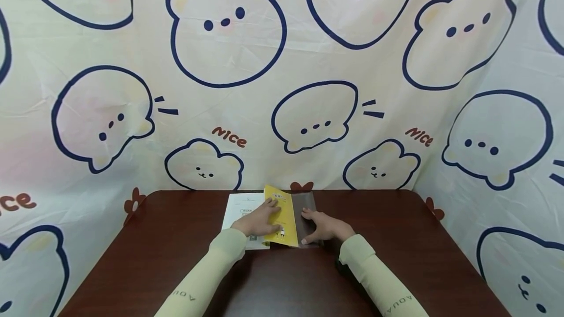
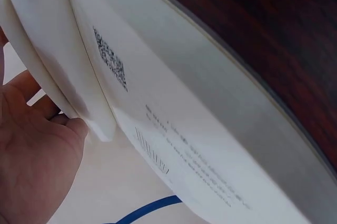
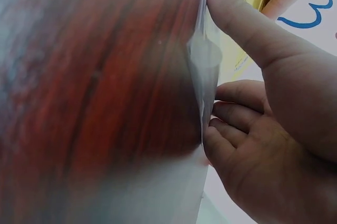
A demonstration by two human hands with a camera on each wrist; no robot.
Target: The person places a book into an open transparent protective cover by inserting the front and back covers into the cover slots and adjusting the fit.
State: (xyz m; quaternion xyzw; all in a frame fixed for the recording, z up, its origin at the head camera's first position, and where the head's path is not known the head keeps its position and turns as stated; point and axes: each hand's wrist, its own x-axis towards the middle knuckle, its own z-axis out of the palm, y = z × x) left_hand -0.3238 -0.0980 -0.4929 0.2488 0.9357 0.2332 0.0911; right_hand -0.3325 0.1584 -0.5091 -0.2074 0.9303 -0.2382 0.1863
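Observation:
A booklet lies spread near the table's far edge, its yellow cover (image 1: 287, 212) raised and bent beside a white panel (image 1: 237, 205) with small print. My left hand (image 1: 257, 221) holds the yellow cover, fingers and thumb spread across it. In the left wrist view, a curved white flap (image 2: 58, 55) meets those fingertips beside a white surface with a QR code (image 2: 109, 58) and barcode. To the right extends a clear plastic sheet (image 1: 304, 201). My right hand (image 1: 328, 226) rests on it, thumb and fingers apart, fingertips touching the film (image 3: 205, 71) in the right wrist view.
A dark reddish-brown wooden table (image 1: 167, 238) carries everything. Just beyond its far edge hangs a pale cloth (image 1: 308, 67) with cartoon animal heads, and the same cloth closes in both sides. A small dark object (image 1: 341, 265) shows partly beneath the right sleeve.

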